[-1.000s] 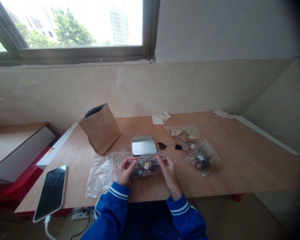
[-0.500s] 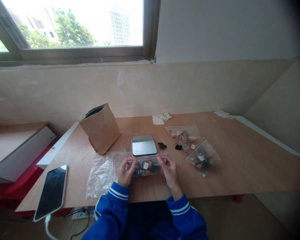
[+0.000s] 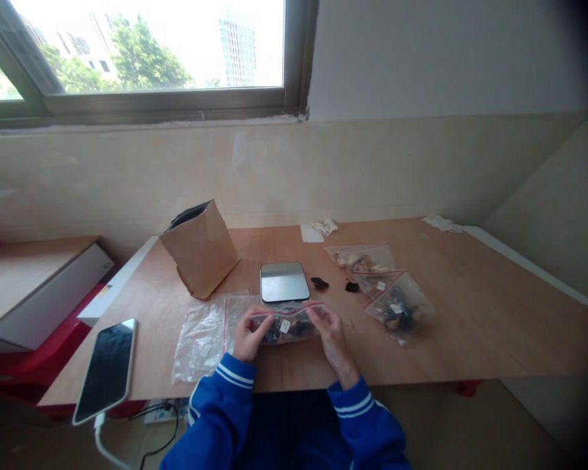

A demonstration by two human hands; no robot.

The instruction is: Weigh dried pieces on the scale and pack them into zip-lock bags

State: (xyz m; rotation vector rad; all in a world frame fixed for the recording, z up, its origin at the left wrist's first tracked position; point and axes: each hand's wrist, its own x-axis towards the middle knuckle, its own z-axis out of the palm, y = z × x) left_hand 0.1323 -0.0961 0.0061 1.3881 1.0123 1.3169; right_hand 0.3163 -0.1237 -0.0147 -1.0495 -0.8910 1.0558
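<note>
We see filled bags [image 3: 398,311] lying on the worktop [image 3: 480,320] to the right and two dark pieces [image 3: 319,283] not bagged; whether the clear bag [image 3: 294,331] is sealed, we cannot tell. It's near the flat silver device [image 3: 284,282], brown and dark lumps inside, red-striped top pinched between nearly closed fingers [image 3: 264,326] of our left hand [image 3: 247,339] and right hand [image 3: 330,331]

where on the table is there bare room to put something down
The widest bare patch of table lies right of the rightmost bag. A smaller one lies between the phone and the flat clear plastic. It's crowded around the scale, with the held bag, left hand and right hand just in front.
</note>
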